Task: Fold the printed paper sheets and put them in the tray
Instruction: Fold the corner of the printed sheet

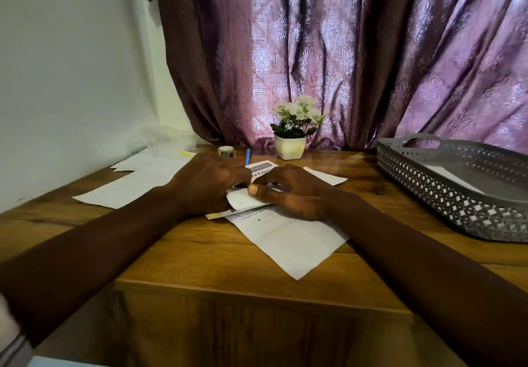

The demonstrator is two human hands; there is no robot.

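counter [200,252] | tray [428,195] at its right | sheet [285,241] mid-counter, part folded, apart from tray | right grip [288,192] pinches flap under thumb; left grip [205,184] curled beside, hold unclear | step: likely creasing; next: press flat, then tray

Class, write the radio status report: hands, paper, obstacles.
Left hand, right hand on sheet, mid-fold. Tray at right, paper inside. Only flat loose sheets between.

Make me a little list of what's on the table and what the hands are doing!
left hand: on the folded sheet, fingertips hidden
right hand: grips the folded sheet, thumb on top
flat sheet: printed, lying underneath
tray: grey, on the right, paper inside
pen: blue, behind the hands
flower pot: white, by the curtain
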